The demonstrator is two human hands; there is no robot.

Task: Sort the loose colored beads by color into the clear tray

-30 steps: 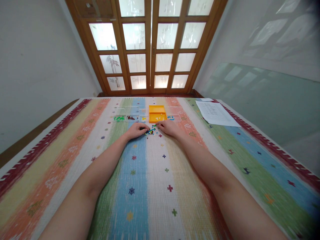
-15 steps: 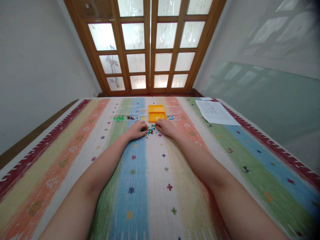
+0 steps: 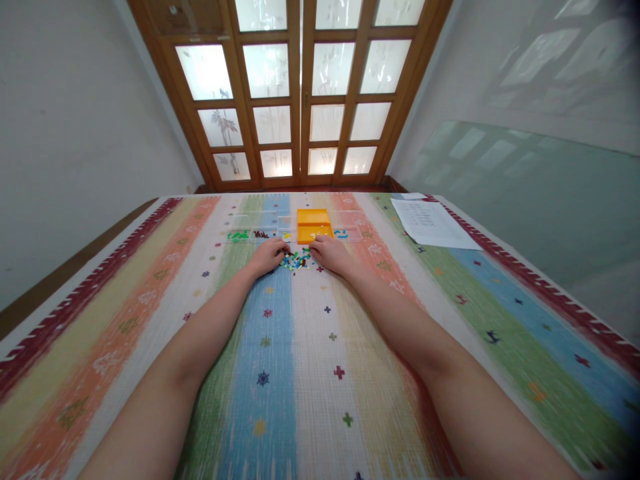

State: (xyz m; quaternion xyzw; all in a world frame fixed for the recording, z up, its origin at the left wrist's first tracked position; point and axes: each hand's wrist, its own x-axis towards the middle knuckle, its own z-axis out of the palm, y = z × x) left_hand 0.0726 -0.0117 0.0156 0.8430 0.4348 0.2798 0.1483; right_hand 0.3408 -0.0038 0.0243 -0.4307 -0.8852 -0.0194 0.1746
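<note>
A small pile of tiny coloured pieces (image 3: pixel 298 261) lies on the striped cloth between my two hands. My left hand (image 3: pixel 269 255) rests at the pile's left edge with its fingers curled under. My right hand (image 3: pixel 331 254) sits at the pile's right edge, fingers bent together, its fingertips close to the orange tray (image 3: pixel 314 225). What the fingers of either hand hold is too small to make out. Beyond the hands a clear compartment box (image 3: pixel 355 235) holds sorted green pieces (image 3: pixel 239 235), dark red pieces (image 3: pixel 261 234) and blue pieces (image 3: pixel 342 234).
The striped patterned cloth (image 3: pixel 300 373) covers the whole table. A printed paper sheet (image 3: pixel 430 223) lies at the far right. Wooden doors with frosted panes (image 3: pixel 300 100) stand behind the table, with white walls on both sides.
Both hands have crept a little farther away, toward the box. The left hand has drawn off the pile, so more of the coloured pieces show between the hands.
</note>
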